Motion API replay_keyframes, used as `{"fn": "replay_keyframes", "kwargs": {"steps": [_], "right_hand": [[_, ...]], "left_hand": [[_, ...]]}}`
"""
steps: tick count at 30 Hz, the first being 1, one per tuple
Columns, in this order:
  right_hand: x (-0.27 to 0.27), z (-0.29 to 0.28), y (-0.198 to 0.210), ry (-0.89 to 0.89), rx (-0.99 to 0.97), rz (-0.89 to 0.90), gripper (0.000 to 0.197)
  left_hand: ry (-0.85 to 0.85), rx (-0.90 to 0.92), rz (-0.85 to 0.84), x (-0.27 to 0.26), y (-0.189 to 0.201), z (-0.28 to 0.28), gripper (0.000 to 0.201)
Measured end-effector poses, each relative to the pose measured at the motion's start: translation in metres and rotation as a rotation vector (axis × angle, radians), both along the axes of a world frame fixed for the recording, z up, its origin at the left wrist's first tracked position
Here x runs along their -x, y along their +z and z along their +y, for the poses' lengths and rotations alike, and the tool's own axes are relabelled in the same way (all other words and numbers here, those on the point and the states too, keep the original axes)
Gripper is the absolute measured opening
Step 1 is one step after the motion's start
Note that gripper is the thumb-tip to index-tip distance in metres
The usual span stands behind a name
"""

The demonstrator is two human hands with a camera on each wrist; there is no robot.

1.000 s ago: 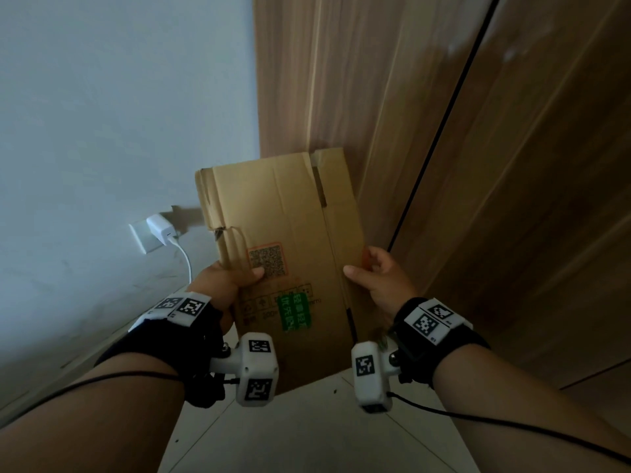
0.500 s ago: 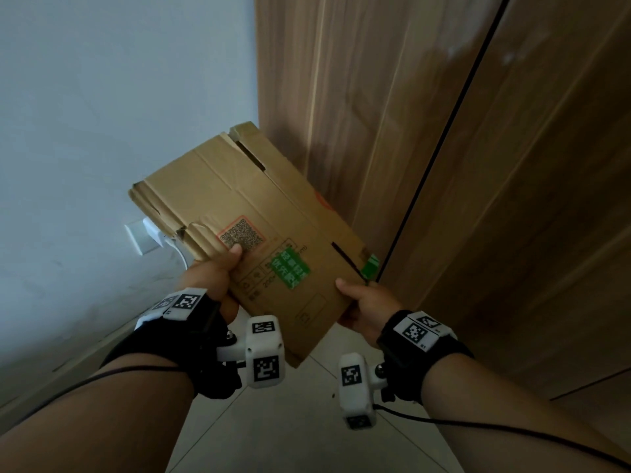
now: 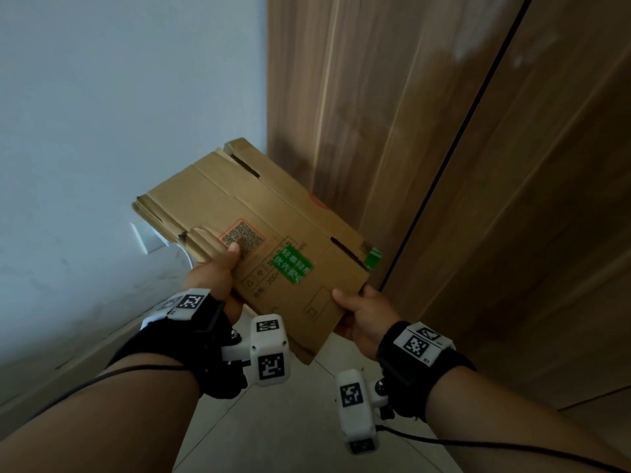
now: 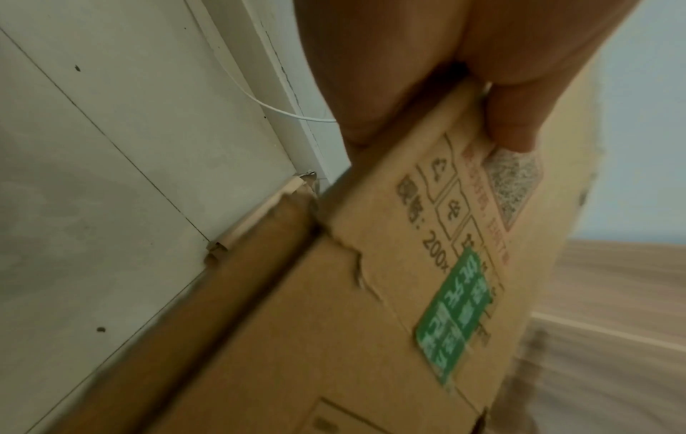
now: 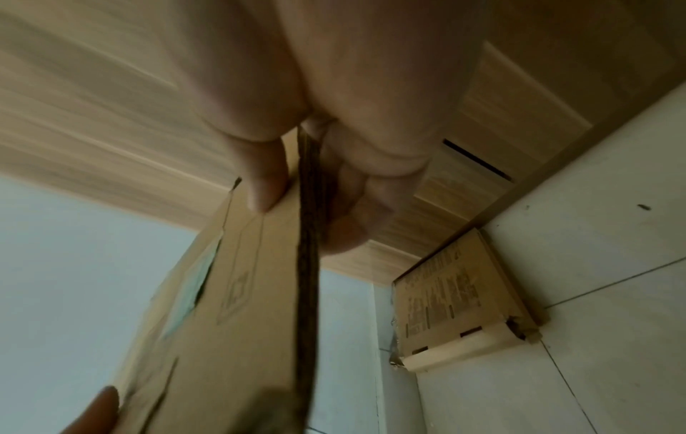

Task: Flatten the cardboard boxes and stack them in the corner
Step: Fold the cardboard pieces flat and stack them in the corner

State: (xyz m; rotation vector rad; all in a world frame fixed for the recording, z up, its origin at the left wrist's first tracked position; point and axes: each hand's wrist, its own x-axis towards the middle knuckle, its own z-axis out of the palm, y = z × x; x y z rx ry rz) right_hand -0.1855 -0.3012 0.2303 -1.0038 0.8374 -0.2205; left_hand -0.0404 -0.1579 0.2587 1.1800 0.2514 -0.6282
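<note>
I hold a flattened brown cardboard box (image 3: 259, 240) tilted in the air in front of the corner; it bears an orange QR label and a green sticker (image 3: 292, 268). My left hand (image 3: 218, 278) grips its near left edge, thumb on the QR label. My right hand (image 3: 365, 312) pinches its near right corner, thumb on top and fingers beneath. The left wrist view shows the box (image 4: 390, 293) close up under my thumb. The right wrist view shows the box's edge (image 5: 308, 264) pinched, and another flattened box (image 5: 456, 302) lying on the floor in the corner.
A pale blue wall (image 3: 119, 114) stands on the left with a white socket (image 3: 146, 238) and a cable (image 4: 282, 110). Wooden cabinet doors (image 3: 478, 165) fill the right. The floor is light tile (image 3: 280, 421), with a skirting board along the wall.
The box stood upright against the corner a second ago; both hands have turned it counter-clockwise and tilted it flatter, drawing it slightly toward me. Since half a second ago it has barely moved.
</note>
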Motion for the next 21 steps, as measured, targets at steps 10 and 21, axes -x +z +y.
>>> {"fn": "replay_keyframes", "kwargs": {"steps": [10,21], "right_hand": [[-0.026,-0.025,-0.045,-0.147,0.042,0.138,0.022],[-0.087,-0.043,-0.147,-0.169,0.065,0.365,0.046]], "left_hand": [[-0.198,-0.274,0.093,-0.010,-0.015,0.002,0.012],[-0.299,-0.550,0.080,-0.046,-0.084,-0.011,0.035]]}}
